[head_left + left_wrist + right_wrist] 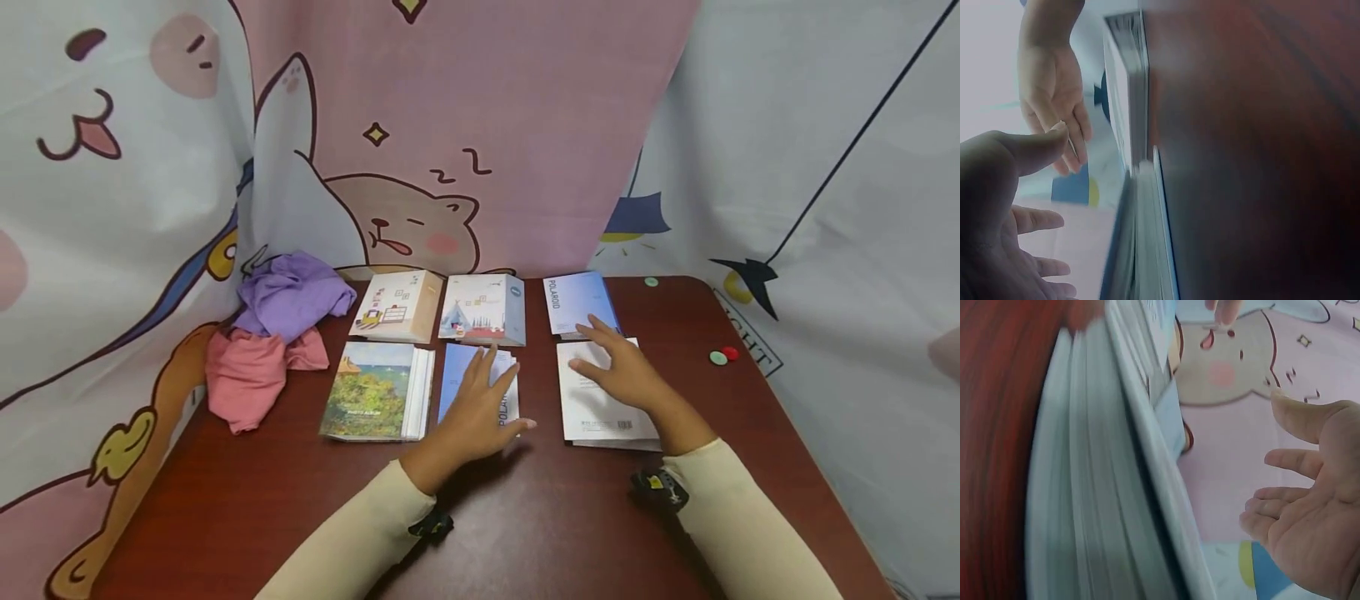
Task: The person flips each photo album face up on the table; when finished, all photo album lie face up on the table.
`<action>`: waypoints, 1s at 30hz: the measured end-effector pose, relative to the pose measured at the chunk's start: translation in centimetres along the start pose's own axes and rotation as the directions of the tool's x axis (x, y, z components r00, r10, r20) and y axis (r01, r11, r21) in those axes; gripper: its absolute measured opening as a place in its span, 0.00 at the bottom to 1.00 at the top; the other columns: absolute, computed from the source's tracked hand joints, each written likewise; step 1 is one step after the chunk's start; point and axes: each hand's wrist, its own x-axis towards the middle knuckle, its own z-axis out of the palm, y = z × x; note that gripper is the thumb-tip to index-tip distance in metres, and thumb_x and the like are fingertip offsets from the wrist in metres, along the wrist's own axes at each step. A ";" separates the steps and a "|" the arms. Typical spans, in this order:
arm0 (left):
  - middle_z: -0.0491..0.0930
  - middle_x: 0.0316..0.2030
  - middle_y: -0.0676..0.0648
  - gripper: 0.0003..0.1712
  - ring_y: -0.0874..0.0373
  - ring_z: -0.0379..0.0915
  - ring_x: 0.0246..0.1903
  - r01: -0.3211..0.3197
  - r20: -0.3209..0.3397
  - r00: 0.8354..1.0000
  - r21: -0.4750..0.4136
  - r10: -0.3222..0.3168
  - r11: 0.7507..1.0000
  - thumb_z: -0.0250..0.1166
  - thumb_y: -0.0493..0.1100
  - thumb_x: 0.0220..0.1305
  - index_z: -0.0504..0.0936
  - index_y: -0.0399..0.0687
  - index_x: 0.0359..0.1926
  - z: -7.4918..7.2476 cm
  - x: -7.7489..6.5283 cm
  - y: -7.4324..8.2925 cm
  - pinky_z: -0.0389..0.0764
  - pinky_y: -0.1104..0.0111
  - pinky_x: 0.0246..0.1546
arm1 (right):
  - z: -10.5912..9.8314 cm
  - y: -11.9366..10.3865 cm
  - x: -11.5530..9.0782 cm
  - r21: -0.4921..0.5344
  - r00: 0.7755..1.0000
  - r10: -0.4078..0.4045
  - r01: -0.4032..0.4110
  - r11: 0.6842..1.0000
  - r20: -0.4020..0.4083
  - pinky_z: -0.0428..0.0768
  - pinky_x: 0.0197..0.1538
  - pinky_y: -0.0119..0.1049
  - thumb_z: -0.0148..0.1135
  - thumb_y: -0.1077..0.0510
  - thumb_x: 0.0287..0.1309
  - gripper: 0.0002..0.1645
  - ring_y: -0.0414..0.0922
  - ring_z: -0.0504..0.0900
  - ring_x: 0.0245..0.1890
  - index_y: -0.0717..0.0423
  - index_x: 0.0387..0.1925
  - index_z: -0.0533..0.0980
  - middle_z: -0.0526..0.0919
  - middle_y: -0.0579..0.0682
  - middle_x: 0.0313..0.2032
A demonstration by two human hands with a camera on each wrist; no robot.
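My left hand (480,408) hovers with spread fingers over a blue photo album (456,375) marked POLAROID, in the middle of the front row. Nothing is in its grasp. Above a white album (600,408), lying back cover up, is my right hand (626,371), its fingers loosely extended and also holding nothing. The left wrist view shows both hands, the left hand (997,206) apart from the album edges (1141,237). In the right wrist view the right hand (1310,500) stands clear of the thick page edges (1097,475).
A landscape-covered photo album (367,392) lies front left. Behind are two illustrated albums (393,307) and another blue POLAROID album (577,302). Purple cloth (292,296) and pink cloth (247,375) lie at the left. Small red and pale discs (718,358) sit near the right edge.
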 end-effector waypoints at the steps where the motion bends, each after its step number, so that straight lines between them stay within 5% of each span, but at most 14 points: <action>1: 0.50 0.85 0.27 0.51 0.26 0.44 0.85 -0.014 0.011 1.000 0.003 0.014 1.000 0.73 0.66 0.69 0.68 0.45 0.82 0.3 0.2 0.5 0.62 0.37 0.82 | -0.5 0.5 -0.2 -0.005 1.000 0.012 -0.012 1.000 -0.006 0.59 0.79 0.77 0.72 0.51 0.73 0.43 0.73 0.57 0.84 0.62 0.80 0.68 0.57 0.68 0.85; 8: 0.50 0.86 0.31 0.50 0.31 0.45 0.87 -0.055 0.069 0.996 0.030 0.053 0.998 0.72 0.66 0.70 0.67 0.49 0.83 1.6 1.5 3.4 0.62 0.40 0.83 | -3.2 3.7 -1.1 0.015 0.994 0.108 -0.108 0.994 0.003 0.61 0.79 0.76 0.71 0.51 0.74 0.44 0.73 0.55 0.84 0.62 0.82 0.64 0.54 0.67 0.86; 17: 0.56 0.85 0.34 0.49 0.36 0.51 0.86 -0.069 0.114 0.991 -0.007 0.069 0.998 0.70 0.65 0.71 0.66 0.51 0.84 3.9 3.5 6.5 0.64 0.48 0.84 | -3.8 9.1 -1.8 0.153 0.983 0.182 -0.186 0.971 0.039 0.63 0.79 0.73 0.67 0.49 0.78 0.43 0.73 0.57 0.84 0.60 0.84 0.62 0.59 0.68 0.84; 23: 0.61 0.84 0.37 0.47 0.40 0.56 0.85 -0.108 0.121 0.987 -0.014 0.109 0.994 0.71 0.64 0.71 0.68 0.52 0.83 5.6 4.6 8.4 0.64 0.55 0.84 | -3.3 11.7 -2.4 0.256 0.976 0.204 -0.215 0.942 0.070 0.81 0.71 0.49 0.63 0.47 0.81 0.42 0.64 0.72 0.76 0.55 0.85 0.61 0.68 0.65 0.81; 30: 0.66 0.82 0.39 0.42 0.40 0.59 0.84 -0.212 0.089 0.972 -0.060 0.216 0.976 0.71 0.61 0.72 0.72 0.56 0.81 7.0 5.6 10.0 0.60 0.55 0.86 | -2.6 13.0 -2.5 0.379 0.972 0.222 -0.237 0.895 0.084 0.60 0.79 0.75 0.63 0.44 0.80 0.43 0.66 0.61 0.82 0.52 0.86 0.60 0.62 0.62 0.84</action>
